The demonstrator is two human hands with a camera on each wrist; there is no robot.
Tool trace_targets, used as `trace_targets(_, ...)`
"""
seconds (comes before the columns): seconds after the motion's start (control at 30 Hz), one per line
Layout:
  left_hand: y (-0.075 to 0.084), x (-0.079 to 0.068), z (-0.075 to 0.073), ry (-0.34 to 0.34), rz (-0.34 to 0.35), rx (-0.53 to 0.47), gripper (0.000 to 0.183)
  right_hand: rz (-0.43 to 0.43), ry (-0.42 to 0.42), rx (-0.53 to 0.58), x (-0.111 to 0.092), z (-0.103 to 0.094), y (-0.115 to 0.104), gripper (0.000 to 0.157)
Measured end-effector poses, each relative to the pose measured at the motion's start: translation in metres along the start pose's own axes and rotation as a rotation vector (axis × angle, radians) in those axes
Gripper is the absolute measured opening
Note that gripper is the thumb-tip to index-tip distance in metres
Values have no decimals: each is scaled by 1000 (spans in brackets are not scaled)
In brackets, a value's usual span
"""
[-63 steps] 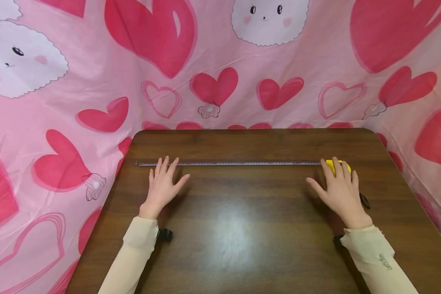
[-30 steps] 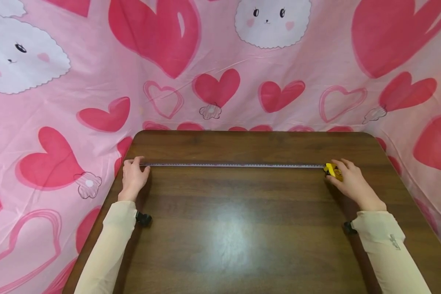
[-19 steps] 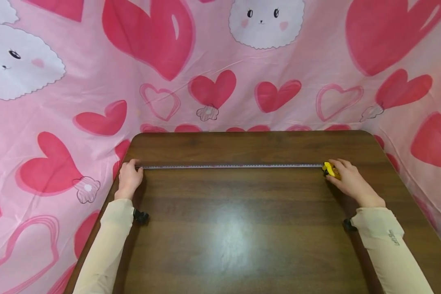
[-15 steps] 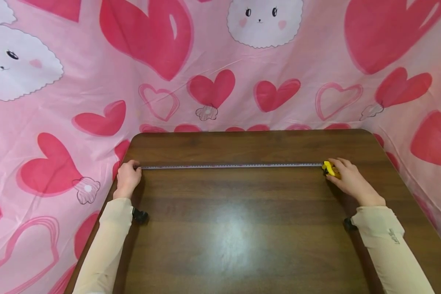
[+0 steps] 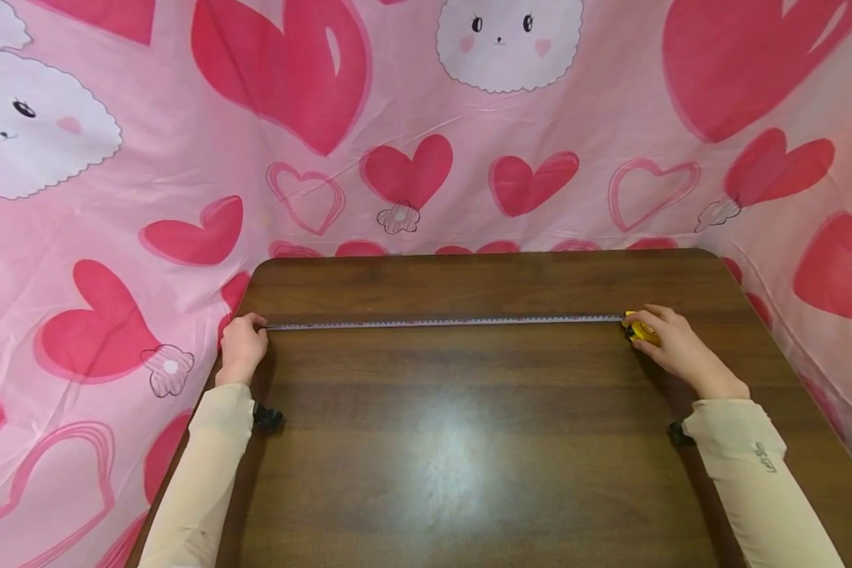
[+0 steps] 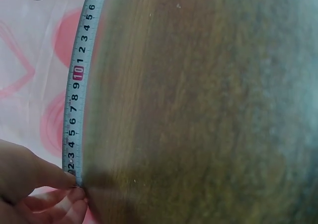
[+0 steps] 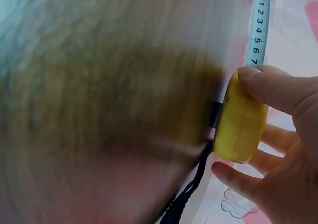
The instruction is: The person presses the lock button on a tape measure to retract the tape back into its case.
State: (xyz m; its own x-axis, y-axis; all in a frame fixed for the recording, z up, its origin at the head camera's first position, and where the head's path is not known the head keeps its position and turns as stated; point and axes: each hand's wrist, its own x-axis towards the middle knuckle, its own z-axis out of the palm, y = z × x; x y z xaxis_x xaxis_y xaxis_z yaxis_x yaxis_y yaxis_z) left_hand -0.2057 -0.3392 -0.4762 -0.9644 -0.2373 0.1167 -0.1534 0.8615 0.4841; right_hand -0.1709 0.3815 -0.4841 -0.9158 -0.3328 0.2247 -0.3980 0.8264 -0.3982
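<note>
A tape measure's white blade (image 5: 440, 322) stretches across the far part of the brown table, pulled out of its yellow case (image 5: 642, 331). At the left table edge my left hand (image 5: 244, 347) pinches the blade's free end between thumb and fingers; the left wrist view shows the thumb (image 6: 42, 177) over the low numbers. My right hand (image 5: 681, 351) grips the case on the right. In the right wrist view the thumb lies on top of the yellow case (image 7: 241, 119), where the blade comes out just past the red 60 mark. A black cord (image 7: 191, 186) hangs from the case.
The brown wooden table (image 5: 440, 489) has rounded far corners. Pink cloth (image 5: 426, 102) with hearts and white faces hangs behind it and along both sides. Each wrist wears a small black camera, such as the left one (image 5: 268, 418).
Both hands, spread over the tape at first, have taken hold of it. My left hand moved left to the blade's end, then slightly nearer the table edge; my right hand closed round the case.
</note>
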Motion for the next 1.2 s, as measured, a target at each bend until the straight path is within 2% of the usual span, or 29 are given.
trace_targets(0.2,-3,-4,-1,-10,31,8,23,-38,2,-30,-3,-4,0,33)
trace_targets(0.47,-6,-9,-4,27,94,0,20,-145,60,-34,-10,-7,6,37)
trace_targets(0.63,-5,-11,-6,34,124,-31,17,-144,82,-11,-16,-14,8,39)
trace_targets(1.0,-7,-14,-10,31,190,-26,15,-171,125,-11,-24,-19,14,37)
trace_targets(1.2,-6,-15,-15,20,212,-44,15,-176,112,-9,-27,-20,15,35)
